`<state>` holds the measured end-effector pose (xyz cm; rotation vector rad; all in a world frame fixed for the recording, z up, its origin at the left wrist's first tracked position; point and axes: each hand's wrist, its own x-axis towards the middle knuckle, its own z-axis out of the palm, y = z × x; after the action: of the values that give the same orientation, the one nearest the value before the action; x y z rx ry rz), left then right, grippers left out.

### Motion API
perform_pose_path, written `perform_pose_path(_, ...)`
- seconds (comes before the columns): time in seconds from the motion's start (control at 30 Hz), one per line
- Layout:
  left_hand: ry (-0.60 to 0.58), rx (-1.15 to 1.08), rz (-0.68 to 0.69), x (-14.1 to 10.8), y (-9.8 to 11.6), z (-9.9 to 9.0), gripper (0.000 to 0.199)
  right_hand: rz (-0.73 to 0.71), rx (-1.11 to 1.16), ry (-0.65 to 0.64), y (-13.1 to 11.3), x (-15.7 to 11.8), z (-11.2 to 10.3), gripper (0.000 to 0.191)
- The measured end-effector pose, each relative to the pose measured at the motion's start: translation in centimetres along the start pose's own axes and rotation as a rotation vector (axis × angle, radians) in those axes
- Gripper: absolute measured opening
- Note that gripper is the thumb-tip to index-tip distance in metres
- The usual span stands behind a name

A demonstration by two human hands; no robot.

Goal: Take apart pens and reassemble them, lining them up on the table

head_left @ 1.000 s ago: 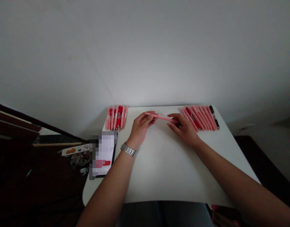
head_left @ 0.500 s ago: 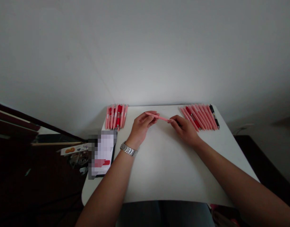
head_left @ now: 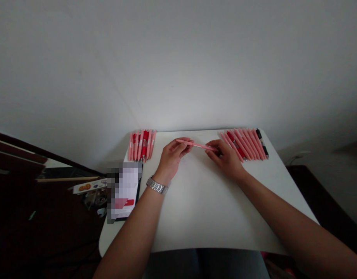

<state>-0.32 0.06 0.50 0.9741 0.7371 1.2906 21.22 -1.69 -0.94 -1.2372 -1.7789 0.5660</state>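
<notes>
A slim pink pen (head_left: 199, 146) is held nearly level above the white table, spanning the gap between my hands. Its left part is pinched between the thumb and fingers of my left hand (head_left: 170, 159), which has a metal-band watch (head_left: 157, 185) on the wrist. Around the pen's right end curl the thumb and fingers of my right hand (head_left: 227, 159); the very tip is partly hidden there. A small pale label shows on the pen's barrel. Just beyond my right hand lies a row of pink pens (head_left: 248, 144) with a red one among them.
The white table (head_left: 201, 217) meets a grey wall. A second group of pink and red pens (head_left: 141, 145) lies at its back left. Near the left edge rests a tablet-like device (head_left: 129, 190), partly blurred. A black pen (head_left: 262, 142) ends the right row.
The pen has turned so a pale label now shows on its barrel. My right thumb and fingers have shifted around its right end, which now sits deeper between them. My left hand keeps its pinch.
</notes>
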Motion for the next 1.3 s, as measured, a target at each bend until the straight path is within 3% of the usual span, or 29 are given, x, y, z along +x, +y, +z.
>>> perform_pose_path(0.33, -0.029, 0.006, -0.001, -0.3, 0.4, 0.3, 0.022, 0.001, -0.024, -0.082, -0.9, 0.0, -0.5, 0.035)
perform_pose_path(0.57, 0.017, 0.02, 0.008, -0.2, 0.1, -0.1, 0.023, 0.023, 0.03, -0.035, -0.4, -0.1, 0.0, 0.036)
perform_pose_path(0.7, 0.01, 0.014, -0.001, -0.1, 0.0, -0.2, 0.022, -0.01, -0.019, -0.015, -0.4, 0.0, 0.1, 0.026)
perform_pose_path(1.03, -0.018, 0.013, -0.016, -0.3, 0.1, 0.1, 0.023, -0.021, -0.053, -0.089, -1.2, 0.0, -0.3, 0.031)
perform_pose_path(1.3, 0.038, 0.031, -0.002, -0.3, 0.2, 0.0, 0.029, -0.001, 0.031, 0.002, -0.5, -0.2, 0.3, 0.034)
